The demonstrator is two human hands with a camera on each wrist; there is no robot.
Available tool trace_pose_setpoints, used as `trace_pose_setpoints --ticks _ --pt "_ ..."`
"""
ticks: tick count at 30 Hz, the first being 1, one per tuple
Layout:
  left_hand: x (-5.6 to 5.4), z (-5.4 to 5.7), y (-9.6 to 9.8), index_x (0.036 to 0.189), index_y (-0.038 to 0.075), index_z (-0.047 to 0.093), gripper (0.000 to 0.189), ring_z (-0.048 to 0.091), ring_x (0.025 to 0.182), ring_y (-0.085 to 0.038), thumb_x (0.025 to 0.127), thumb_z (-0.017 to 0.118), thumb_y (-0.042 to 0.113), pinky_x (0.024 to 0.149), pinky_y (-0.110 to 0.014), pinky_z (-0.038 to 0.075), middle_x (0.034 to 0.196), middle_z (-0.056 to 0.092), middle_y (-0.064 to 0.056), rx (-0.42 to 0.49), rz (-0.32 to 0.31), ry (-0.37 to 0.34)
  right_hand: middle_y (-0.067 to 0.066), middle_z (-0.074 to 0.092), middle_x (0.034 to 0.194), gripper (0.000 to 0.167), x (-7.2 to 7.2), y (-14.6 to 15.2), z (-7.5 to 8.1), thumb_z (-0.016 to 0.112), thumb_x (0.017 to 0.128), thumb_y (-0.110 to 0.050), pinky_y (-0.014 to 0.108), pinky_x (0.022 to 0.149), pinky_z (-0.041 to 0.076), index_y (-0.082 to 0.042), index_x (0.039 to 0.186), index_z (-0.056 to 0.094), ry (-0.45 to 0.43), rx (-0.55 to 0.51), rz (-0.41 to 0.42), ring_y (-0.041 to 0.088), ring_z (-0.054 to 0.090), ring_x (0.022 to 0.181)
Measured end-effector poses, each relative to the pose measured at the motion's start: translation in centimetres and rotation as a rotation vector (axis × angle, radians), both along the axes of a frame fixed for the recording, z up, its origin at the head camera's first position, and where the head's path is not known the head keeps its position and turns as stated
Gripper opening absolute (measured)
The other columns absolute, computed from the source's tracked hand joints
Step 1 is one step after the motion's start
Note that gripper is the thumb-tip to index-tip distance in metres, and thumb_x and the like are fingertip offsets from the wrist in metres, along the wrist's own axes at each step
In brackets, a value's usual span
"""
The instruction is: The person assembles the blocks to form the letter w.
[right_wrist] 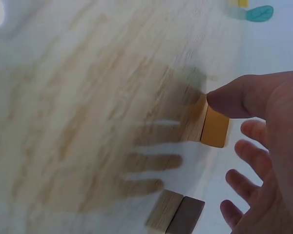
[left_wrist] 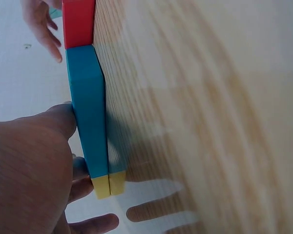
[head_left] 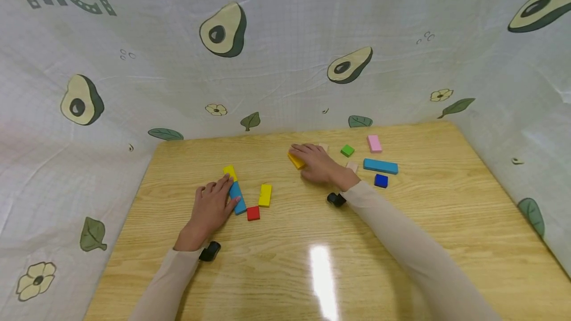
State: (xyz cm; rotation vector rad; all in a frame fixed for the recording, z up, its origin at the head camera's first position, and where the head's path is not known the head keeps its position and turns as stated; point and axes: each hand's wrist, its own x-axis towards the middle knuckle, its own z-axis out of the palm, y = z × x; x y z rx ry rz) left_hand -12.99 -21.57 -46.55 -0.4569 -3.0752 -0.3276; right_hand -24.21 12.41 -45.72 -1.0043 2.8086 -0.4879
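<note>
My left hand (head_left: 211, 207) rests over a line of a long blue block (head_left: 238, 198) and a yellow block (head_left: 229, 171), which meet end to end. Its thumb touches the blue block, and a fingertip lies near the joint. In the left wrist view the blue block (left_wrist: 88, 112) stands between the red block (left_wrist: 78, 24) and the yellow end (left_wrist: 101, 186). My right hand (head_left: 315, 162) pinches an orange block (head_left: 296, 160) between thumb and fingers, low at the tabletop. In the right wrist view the thumb presses the orange block (right_wrist: 216, 127); its other fingers are spread.
Right of the left hand lie a second yellow block (head_left: 265, 195) and a red block (head_left: 253, 213). Beyond the right hand are a green block (head_left: 347, 150), pink block (head_left: 374, 143), light-blue long block (head_left: 380, 166) and dark-blue block (head_left: 381, 181). A printed curtain (head_left: 285, 98) hangs behind the table.
</note>
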Motion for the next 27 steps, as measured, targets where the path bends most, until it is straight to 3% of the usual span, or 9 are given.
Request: trace_pose_setpoints --ticks 8,27 --pt "-0.04 -0.04 -0.01 0.157 0.0 0.048 0.062 0.047 0.137 -0.047 0.108 0.063 0.034 0.112 -0.067 0.031 0.164 0.043 -0.02 -0.004 0.003 -0.006 0.012 0.04 0.168 0.064 -0.43 -0.17 0.12 0.06 0.098 -0.006 0.065 0.123 0.025 -0.005 0.161 0.045 -0.024 0.012 0.034 0.041 0.03 0.156" --pt "0.06 -0.04 0.04 0.157 -0.001 0.048 0.062 0.048 0.136 -0.047 0.107 0.064 0.032 0.112 -0.068 0.032 0.163 0.044 -0.021 0.004 -0.002 0.004 0.015 0.057 0.151 0.057 0.53 0.18 -0.15 0.075 0.101 -0.025 0.057 0.119 0.035 -0.003 0.151 0.058 0.044 0.03 0.01 0.039 0.043 0.144"
